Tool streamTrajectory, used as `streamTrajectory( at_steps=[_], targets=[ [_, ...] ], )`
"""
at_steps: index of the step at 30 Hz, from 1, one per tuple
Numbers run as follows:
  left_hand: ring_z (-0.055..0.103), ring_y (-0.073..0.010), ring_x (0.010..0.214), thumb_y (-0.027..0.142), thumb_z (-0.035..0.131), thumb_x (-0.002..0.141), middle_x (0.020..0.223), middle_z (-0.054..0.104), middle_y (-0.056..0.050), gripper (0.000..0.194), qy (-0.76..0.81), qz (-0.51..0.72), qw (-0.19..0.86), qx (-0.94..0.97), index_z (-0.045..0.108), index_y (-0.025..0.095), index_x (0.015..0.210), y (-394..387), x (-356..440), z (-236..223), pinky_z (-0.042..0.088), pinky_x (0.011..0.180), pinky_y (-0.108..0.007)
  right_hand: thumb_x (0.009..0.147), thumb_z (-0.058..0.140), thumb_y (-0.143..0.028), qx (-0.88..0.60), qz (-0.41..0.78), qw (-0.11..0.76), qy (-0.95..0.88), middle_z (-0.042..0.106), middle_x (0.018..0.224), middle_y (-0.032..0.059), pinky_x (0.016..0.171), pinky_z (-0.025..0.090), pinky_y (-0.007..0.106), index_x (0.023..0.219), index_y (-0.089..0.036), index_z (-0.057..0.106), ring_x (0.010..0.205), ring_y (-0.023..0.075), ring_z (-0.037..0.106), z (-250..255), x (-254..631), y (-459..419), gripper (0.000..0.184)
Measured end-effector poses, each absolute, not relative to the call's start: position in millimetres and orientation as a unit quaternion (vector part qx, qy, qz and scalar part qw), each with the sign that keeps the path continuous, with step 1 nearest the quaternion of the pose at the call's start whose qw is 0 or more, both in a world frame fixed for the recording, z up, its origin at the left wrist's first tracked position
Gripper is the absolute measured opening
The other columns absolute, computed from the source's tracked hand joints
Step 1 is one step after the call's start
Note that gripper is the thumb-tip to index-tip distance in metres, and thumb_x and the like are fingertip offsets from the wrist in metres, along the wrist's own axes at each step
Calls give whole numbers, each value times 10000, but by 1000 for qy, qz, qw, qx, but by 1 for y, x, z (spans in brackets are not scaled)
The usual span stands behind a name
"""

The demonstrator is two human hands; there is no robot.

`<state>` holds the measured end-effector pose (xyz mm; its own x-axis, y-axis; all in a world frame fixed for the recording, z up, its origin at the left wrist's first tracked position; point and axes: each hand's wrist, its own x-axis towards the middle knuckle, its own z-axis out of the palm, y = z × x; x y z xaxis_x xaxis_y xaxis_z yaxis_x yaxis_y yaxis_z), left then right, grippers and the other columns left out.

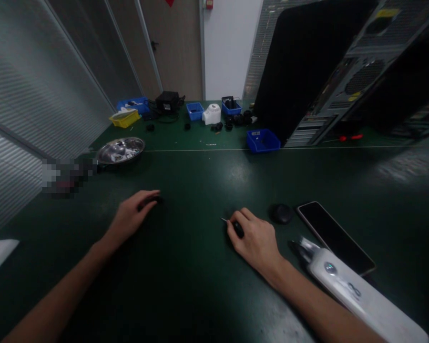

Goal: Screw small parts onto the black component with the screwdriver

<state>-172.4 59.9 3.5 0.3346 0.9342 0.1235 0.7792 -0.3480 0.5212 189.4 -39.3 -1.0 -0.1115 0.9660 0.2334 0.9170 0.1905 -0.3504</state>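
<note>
On the left of the dark green table, my left hand (134,212) is closed, thumb and fingers pinching a small black part (158,199) whose shape I cannot make out. My right hand (255,236) rests right of the middle and grips a small screwdriver (239,229). Its black handle lies in my fingers, and a thin metal shaft points left toward the other hand. A round black object (281,214) sits just beyond my right hand, apart from it.
At right lie a phone (334,236) and a long white device (364,295). A metal bowl (137,143) with small pieces stands at back left. Farther back are a blue bin (262,148), a yellow tray (127,120) and a white housing (212,115). A computer case (316,102) rises at back right.
</note>
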Motion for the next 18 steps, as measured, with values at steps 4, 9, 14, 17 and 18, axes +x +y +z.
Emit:
streamTrajectory(
  at_steps=[4, 9, 14, 17, 18],
  targets=[
    [637, -222, 1050, 486, 500, 990, 1367, 607, -15, 436, 709, 130, 95, 686, 607, 241, 1333, 70, -285, 13, 514, 951, -370, 1004, 495, -324, -635, 70, 208, -741, 652, 918, 17, 627, 362, 268, 900, -224, 628, 742, 147, 621, -1, 190, -38, 197],
    [628, -192, 973, 534, 444, 986, 1308, 624, 34, 419, 816, 57, -11, 574, 655, 279, 1242, 61, -368, 14, 501, 891, -310, 1003, 497, -323, -636, 81, 214, -737, 662, 928, 13, 623, 362, 260, 905, -225, 639, 739, 143, 623, -2, 189, -38, 198],
    [621, -217, 1061, 480, 438, 973, 1294, 652, -14, 407, 828, 69, -61, 553, 672, 246, 1210, 61, -392, 2, 468, 922, -304, 1003, 505, -321, -636, 83, 216, -736, 659, 920, 13, 613, 359, 261, 902, -222, 647, 724, 136, 614, 0, 188, -38, 200],
    [641, -234, 1037, 489, 442, 963, 1259, 678, -64, 451, 813, 104, -74, 568, 691, 205, 1208, 62, -400, -6, 465, 905, -312, 1004, 506, -317, -634, 89, 217, -737, 650, 906, 10, 630, 371, 259, 895, -220, 646, 745, 136, 622, 0, 189, -37, 202],
    [644, -238, 1036, 489, 447, 960, 1256, 681, -77, 462, 804, 114, -79, 579, 693, 191, 1213, 62, -401, -7, 464, 906, -315, 1004, 505, -318, -634, 90, 217, -737, 648, 905, 9, 633, 373, 260, 893, -221, 645, 748, 136, 623, 0, 189, -37, 203]
  ],
)
